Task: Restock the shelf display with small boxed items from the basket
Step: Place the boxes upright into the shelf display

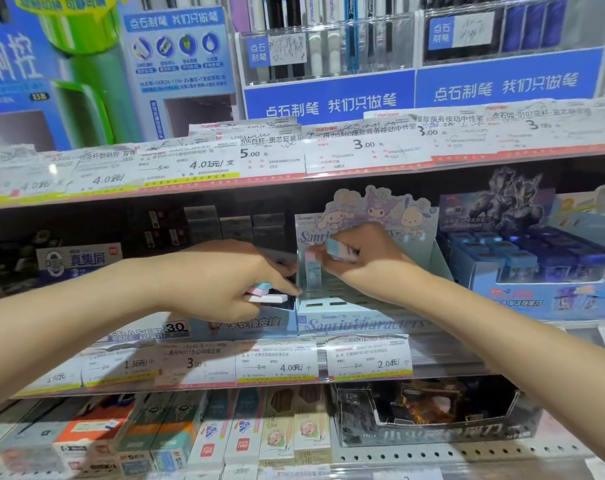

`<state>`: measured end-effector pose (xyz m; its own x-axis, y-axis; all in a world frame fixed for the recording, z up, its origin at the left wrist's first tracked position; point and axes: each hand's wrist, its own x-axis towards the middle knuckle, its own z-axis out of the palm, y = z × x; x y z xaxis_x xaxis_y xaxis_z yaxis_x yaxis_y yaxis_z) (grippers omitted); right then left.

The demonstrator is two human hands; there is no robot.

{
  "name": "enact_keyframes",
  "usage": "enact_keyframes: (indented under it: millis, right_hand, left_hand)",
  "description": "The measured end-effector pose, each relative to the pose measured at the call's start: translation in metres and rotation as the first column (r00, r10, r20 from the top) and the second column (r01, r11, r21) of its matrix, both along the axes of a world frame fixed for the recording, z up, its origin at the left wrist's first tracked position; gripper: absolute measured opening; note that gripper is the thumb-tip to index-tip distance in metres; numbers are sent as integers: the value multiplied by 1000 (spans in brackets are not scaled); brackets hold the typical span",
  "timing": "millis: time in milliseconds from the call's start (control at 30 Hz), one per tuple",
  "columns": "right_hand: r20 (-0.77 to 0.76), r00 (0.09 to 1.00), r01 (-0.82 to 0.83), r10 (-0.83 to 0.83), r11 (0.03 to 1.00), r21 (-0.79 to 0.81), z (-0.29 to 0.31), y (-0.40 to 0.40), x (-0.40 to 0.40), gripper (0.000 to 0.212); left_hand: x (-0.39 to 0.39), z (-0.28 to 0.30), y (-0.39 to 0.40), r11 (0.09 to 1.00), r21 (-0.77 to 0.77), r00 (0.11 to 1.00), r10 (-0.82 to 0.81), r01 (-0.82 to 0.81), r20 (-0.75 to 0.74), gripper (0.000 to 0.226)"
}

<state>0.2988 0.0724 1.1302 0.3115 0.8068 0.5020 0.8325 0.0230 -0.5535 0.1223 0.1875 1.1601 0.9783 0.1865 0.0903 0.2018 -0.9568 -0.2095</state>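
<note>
While the left hand (221, 278) pinches spare pastel boxes (261, 293), the right hand (360, 258) grips two more over the display tray (332, 306), one standing in its far-left slot. Juggling both could tip that upright box (312, 271) or drop the other.

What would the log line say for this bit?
left hand: holds pastel boxes | right hand: holds one box at character display | phase: restocking

Shop shelving (294, 174), 3 tiers visible; price labels (277, 363) along edges; pen displays (328, 46) above.
</note>
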Motion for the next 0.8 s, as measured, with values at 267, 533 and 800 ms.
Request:
enact_keyframes:
  millis: [267, 533, 800]
  right_hand:
    - [-448, 862, -245, 238, 969, 44, 14, -16, -11, 10]
    - [-843, 270, -488, 465, 821, 297, 14, -24, -31, 32]
    - [-773, 382, -285, 506, 860, 422, 17, -24, -37, 29]
  left_hand:
    - [-6, 5, -26, 967, -253, 958, 36, 39, 284, 36]
    - [-1, 5, -56, 668, -737, 839, 340, 104, 426, 34]
    - [0, 6, -62, 400, -916, 822, 513, 29, 249, 50]
